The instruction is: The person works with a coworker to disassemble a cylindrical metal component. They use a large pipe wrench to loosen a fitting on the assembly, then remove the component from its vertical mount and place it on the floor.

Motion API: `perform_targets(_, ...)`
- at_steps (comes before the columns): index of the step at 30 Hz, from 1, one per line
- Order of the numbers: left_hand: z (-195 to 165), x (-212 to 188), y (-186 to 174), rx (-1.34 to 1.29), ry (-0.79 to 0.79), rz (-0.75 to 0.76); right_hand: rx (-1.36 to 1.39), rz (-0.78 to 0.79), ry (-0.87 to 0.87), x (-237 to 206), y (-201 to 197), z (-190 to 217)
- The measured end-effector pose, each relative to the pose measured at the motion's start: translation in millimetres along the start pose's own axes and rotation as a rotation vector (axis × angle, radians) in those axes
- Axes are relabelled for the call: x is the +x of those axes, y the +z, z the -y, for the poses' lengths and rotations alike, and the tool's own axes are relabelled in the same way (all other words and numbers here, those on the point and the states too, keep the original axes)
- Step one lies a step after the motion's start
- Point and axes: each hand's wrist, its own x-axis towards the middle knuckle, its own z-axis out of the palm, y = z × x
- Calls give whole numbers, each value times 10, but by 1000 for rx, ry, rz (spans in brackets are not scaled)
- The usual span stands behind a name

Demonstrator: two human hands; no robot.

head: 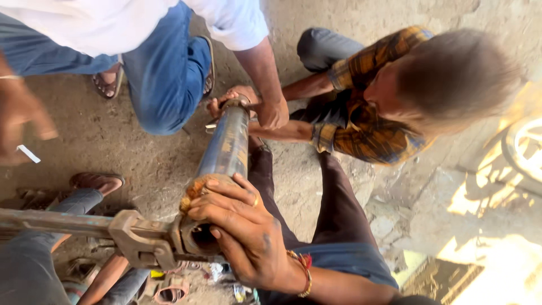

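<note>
Pipe, blue-grey and rusty, is lying across your lap, running from your knees toward the two people crouching on the concrete floor. Your right hand is wrapping over the near open end, fingers curled and clamped on the rim. Your left hand is hanging blurred at the far left edge; you cannot tell whether it is gripping anything. A heavy pipe wrench is biting the near end from the left, its long handle running off the left edge. At the far end, other people's hands are crowding the fitting. Room is tight: knees and sandals are closing in on the left, rubble on the right. Small coloured scraps are lying below the wrench.
</note>
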Motion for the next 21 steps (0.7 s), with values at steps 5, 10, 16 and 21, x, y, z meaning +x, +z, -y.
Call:
perform_targets(5,-75,35,6,35,0,-22,1,-32,21,-10,7,21)
perform_targets(10,-158,37,77,75,-6,-53,-3,-95,57,9,26,63)
perform_targets(16,-279,-69,109,124,-7,-102,23,-69,52,67,-56,67)
perform_targets(21,-284,-127,102,146,-1,-139,30,35,6,99,-225,-11)
